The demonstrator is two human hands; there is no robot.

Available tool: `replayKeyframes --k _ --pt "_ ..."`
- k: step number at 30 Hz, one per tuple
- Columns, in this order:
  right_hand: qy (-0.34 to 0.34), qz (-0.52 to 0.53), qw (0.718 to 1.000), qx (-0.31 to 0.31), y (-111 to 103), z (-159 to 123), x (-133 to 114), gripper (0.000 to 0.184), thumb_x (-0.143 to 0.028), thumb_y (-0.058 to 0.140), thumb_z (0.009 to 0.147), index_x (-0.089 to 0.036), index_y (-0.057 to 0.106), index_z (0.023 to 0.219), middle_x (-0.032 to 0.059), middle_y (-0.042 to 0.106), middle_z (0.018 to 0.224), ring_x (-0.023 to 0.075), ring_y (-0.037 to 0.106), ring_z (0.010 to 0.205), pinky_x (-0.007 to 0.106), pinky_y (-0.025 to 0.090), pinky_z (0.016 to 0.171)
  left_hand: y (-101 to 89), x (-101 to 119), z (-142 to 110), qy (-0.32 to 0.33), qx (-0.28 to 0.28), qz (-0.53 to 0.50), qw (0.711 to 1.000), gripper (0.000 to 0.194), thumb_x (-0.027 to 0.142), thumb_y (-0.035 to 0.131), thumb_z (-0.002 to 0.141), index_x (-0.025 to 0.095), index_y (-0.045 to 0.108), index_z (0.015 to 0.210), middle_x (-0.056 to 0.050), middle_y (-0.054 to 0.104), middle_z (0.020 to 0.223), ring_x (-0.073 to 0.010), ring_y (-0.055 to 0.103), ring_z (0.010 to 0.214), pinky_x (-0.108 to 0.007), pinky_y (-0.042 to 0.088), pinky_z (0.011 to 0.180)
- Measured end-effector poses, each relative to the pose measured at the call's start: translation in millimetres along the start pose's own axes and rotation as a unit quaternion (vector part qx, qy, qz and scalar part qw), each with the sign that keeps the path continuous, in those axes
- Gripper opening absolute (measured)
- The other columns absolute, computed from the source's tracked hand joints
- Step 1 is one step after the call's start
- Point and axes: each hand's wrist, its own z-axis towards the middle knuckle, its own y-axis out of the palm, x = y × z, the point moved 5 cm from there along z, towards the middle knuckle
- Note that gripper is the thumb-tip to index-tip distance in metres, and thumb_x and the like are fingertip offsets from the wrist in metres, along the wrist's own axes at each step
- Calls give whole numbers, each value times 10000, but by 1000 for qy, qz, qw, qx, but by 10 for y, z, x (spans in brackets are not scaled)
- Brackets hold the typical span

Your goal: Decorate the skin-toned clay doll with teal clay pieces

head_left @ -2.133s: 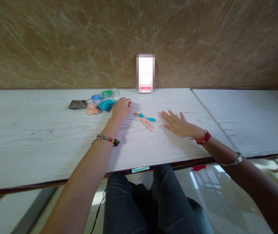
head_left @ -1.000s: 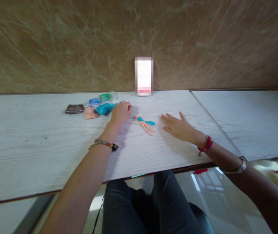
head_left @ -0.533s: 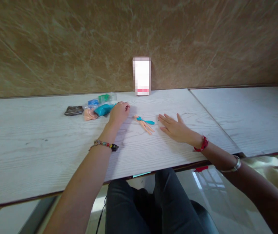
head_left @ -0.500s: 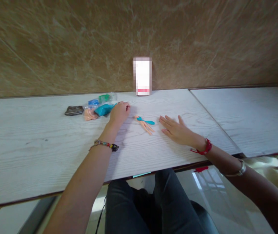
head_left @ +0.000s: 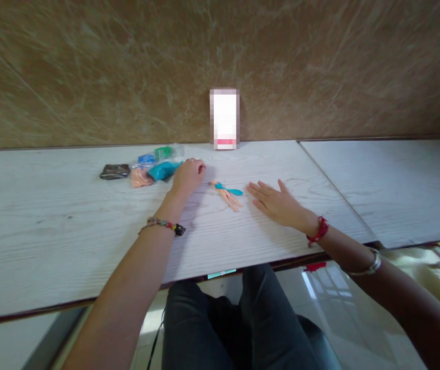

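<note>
A small clay figure lies on the table between my hands, with peach legs and a teal top. From it a flat teal piece sticks out to the right. My left hand rests just left of the figure with its fingers curled closed; what they hold, if anything, is hidden. Behind that wrist, a teal clay packet reaches up to the hand. My right hand lies palm down on the table, fingers spread, a little right of the teal piece and apart from it.
Left of my left hand sit a peach clay packet, a blue one, a green one and a dark brown one. A phone-like bright screen, blurred out, leans against the marbled wall. A seam crosses the white table at right.
The view has shifted slightly. My right hand has slid a little left, closer to the figure. My left hand stays curled in the same place.
</note>
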Motion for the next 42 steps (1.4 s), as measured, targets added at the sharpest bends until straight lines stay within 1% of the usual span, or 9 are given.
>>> replayKeyframes --k 3,9,13,17,20,25,29,37,42 --pt "3 10 1000 -3 -2 35 -8 475 -322 203 945 -219 325 1392 43 319 1465 239 319 1331 632 224 1037 -11 -5 -10 -4 1 -2 1000 299 145 373 822 119 656 914 -112 667 968 -220 592 928 -305 443 826" --pt "6 0 999 40 -77 33 -91 441 -291 273 928 -198 430 1329 78 423 1403 260 352 1311 664 124 1046 -11 -11 -20 -2 9 -11 1000 294 146 382 813 129 658 913 -115 668 975 -223 598 930 -316 454 819" --pt "39 66 997 20 -53 81 -19 454 -260 242 922 -208 422 1335 52 403 1418 266 338 1320 662 225 1013 -15 -6 -24 2 7 -10 1000 294 146 384 805 121 659 908 -127 668 964 -229 600 924 -317 456 816" --pt "74 135 988 28 -74 176 117 466 -188 267 893 -181 455 1319 68 512 1334 228 470 1229 453 408 977 -27 0 -23 3 13 -9 1000 296 143 379 802 130 662 892 -123 669 973 -224 595 927 -318 456 820" --pt "73 142 987 26 -98 188 146 466 -173 299 884 -145 434 1329 79 582 1257 206 573 1107 354 459 920 -15 -3 -11 2 11 -2 1000 292 151 381 807 141 661 893 -110 671 971 -213 596 924 -304 455 813" --pt "18 2 1000 14 -108 141 50 487 -116 274 874 -92 359 1353 138 533 1302 244 554 1122 498 346 1000 2 0 5 5 8 2 1000 301 156 374 812 129 665 885 -121 671 946 -225 600 909 -307 452 787" --pt "-33 -68 997 7 -115 180 15 463 -94 254 871 -106 453 1289 139 534 1299 236 527 1152 466 369 981 -3 -1 5 -1 6 6 1000 303 164 373 818 127 664 891 -122 671 956 -228 600 907 -312 452 784" --pt "-69 -16 997 20 -32 282 49 468 -70 283 855 -114 511 1261 115 501 1339 203 473 1217 368 435 954 0 -13 5 2 8 1 1000 290 156 381 811 136 662 881 -109 671 947 -215 595 903 -298 449 789" --pt "3 111 992 66 -63 304 91 428 -80 324 831 -98 576 1176 103 586 1247 181 524 1170 333 399 1007 9 -16 10 2 3 1 1000 289 153 383 813 132 662 883 -113 671 957 -220 597 920 -302 446 797"
